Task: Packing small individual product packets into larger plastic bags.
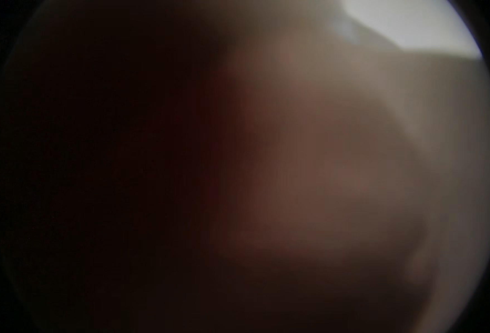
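A large, badly blurred shape [333,161] lies very close in front of the head view and covers most of it. It may be a hand, but its edges are too soft to make out fingers or to say whose it is. Toward the left everything falls into near-black. Neither my left hand nor my right hand can be told apart here, and anything they hold or touch is hidden.
A bright white patch [422,28] shows at the upper right. Below it, a dull grey-beige surface [466,122] runs down the right rim, too blurred to name.
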`<state>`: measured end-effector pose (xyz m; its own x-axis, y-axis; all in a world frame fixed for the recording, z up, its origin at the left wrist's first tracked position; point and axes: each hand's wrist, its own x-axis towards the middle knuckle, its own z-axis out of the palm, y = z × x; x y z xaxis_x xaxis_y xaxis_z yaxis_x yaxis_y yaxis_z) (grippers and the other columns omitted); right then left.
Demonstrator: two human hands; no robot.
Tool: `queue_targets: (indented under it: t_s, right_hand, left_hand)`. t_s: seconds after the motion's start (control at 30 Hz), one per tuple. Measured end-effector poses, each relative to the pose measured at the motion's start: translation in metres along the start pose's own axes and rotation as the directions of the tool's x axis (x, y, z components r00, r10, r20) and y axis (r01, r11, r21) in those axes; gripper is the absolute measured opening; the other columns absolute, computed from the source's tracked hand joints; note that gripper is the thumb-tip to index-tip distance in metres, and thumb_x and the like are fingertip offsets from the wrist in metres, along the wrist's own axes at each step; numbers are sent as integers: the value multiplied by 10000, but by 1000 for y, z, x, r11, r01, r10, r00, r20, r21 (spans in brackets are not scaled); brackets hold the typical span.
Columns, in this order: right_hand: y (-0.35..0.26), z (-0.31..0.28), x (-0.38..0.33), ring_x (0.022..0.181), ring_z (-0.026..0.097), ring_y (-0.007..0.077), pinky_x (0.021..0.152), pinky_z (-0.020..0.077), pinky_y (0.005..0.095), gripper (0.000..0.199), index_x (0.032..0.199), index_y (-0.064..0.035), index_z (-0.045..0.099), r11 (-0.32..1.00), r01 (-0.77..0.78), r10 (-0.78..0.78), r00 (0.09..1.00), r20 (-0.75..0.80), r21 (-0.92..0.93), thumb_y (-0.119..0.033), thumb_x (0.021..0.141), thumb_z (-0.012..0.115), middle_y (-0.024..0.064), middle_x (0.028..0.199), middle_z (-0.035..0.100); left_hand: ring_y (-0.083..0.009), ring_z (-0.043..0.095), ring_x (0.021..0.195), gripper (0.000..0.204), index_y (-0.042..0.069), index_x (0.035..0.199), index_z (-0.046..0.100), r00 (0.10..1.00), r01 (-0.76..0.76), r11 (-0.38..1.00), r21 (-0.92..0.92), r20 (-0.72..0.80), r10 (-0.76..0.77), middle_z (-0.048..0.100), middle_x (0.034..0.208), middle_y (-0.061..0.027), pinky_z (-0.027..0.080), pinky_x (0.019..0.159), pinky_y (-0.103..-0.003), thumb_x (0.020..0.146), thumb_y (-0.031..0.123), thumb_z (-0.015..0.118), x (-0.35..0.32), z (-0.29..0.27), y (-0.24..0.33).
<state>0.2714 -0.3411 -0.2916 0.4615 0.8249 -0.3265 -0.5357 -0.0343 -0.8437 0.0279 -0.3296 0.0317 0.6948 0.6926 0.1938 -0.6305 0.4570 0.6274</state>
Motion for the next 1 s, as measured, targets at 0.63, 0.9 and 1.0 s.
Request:
queue_targets:
  t_s: [0.63,0.9,1.0]
  right_hand:
    - [2,-2,-3,785,587,105,669,440,256,296,959,-15,645,1000,-6,5,1000,11,21,-276,940,508,51,915,654]
    - [-1,-3,3,758,586,102,647,429,244,302,963,-10,649,999,15,-15,1000,23,-32,-277,938,512,47,888,656]
    - [-3,8,1,746,581,98,647,427,242,304,962,-11,650,1000,-8,8,999,35,7,-282,936,515,44,879,655]
  left_hand:
    - [-240,424,925,454,135,1318,277,997,-77,996,51,7,77,405,1006,-39,364,754,-503,977,402,140,-9,3,-4]
    - [-244,422,935,454,129,1317,274,987,-148,988,41,-65,150,407,1015,-37,360,758,-509,977,399,141,-8,11,-12]
    - [-245,421,937,454,128,1316,273,981,-179,982,53,-62,182,408,1017,-36,359,759,-510,977,399,141,-11,23,-7]
